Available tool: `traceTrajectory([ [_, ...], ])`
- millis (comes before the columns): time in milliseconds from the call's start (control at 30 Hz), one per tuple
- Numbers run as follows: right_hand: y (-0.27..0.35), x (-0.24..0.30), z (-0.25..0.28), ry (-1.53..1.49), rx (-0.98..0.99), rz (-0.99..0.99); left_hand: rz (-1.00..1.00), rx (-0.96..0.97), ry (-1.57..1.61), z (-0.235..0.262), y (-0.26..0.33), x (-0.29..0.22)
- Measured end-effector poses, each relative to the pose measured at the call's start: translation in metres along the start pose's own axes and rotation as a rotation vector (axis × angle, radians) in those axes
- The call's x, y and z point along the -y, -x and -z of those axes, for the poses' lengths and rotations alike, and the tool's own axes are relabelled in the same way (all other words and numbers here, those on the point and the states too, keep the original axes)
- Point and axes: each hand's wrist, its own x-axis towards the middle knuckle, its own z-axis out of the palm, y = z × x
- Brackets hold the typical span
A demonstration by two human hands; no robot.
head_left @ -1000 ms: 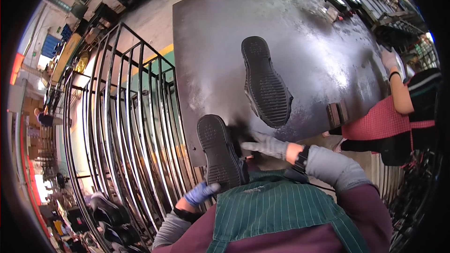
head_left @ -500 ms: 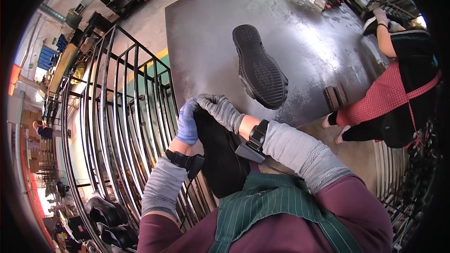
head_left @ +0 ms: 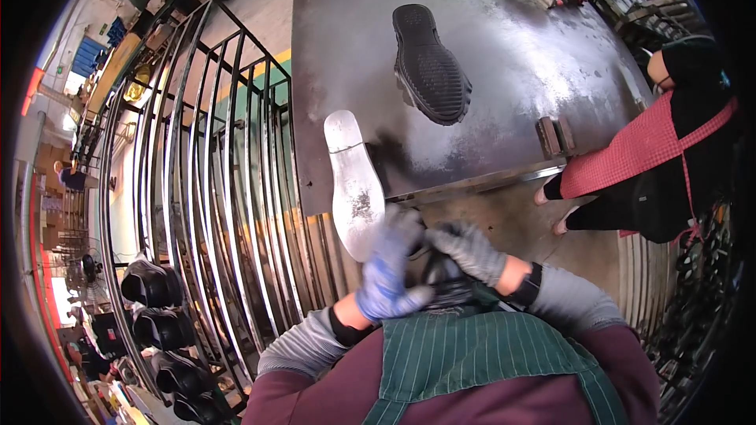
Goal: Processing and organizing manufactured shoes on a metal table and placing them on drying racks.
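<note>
Right now we have both gloved hands together close to our chest. Our left hand (head_left: pixel 387 279), in a blue glove, is curled around the heel end of a pale shoe last (head_left: pixel 354 181), whose flat silvery bottom points up and away toward the table. Our right hand (head_left: pixel 466 250), in a grey glove, is closed on a dark shoe upper (head_left: pixel 450 287) bunched between the hands, just below the last; how tight that grip is we cannot tell.

Judging from this, the last looks at least partly out of the upper, or not yet seated in it; which one we cannot say.

Further out, a black shoe (head_left: pixel 431 63) lies sole up on the grey metal table (head_left: pixel 346 31), well apart from our hands. A small brown block (head_left: pixel 555 136) sits near the table's near edge. A metal bar rack (head_left: pixel 213 181) stands at our left, with black shoes (head_left: pixel 153 307) low beside it. A person in a red checked apron (head_left: pixel 638 153) stands at right.
</note>
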Motion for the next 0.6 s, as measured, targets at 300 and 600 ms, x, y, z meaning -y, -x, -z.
traceTrajectory([
  [300, -0.045, 0.08, 0.12, 1.635, -0.629, 0.626, 1.22, -0.558, 0.545, 0.021, 0.037, 0.075],
  [600, -0.204, 0.115, 0.122, -0.054, -0.476, 0.342, 0.928, -0.3, 0.468, 0.086, -0.05, 0.193],
])
